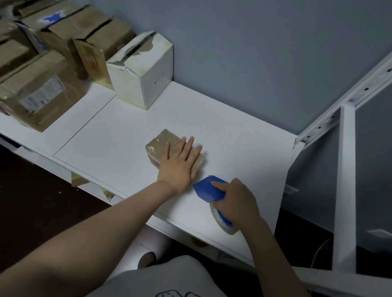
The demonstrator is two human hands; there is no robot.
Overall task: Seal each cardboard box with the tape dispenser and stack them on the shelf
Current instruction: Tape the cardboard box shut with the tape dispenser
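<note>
A small flat cardboard box (160,142), wrapped in clear tape, lies on the white shelf board (119,135). My left hand (180,163) rests flat on top of it, fingers spread, covering its right half. Just to the right, my right hand (239,200) grips a blue tape dispenser (210,189) with a roll of clear tape (221,220) at its rear. The dispenser's front points toward the box and sits close to its near right corner; whether it touches the box I cannot tell.
Several brown cardboard boxes (34,92) crowd the shelf's left end, with a torn white box (141,70) beside them against the grey wall. A white metal shelf frame (345,188) rises at the right. The board's front edge runs near my arms.
</note>
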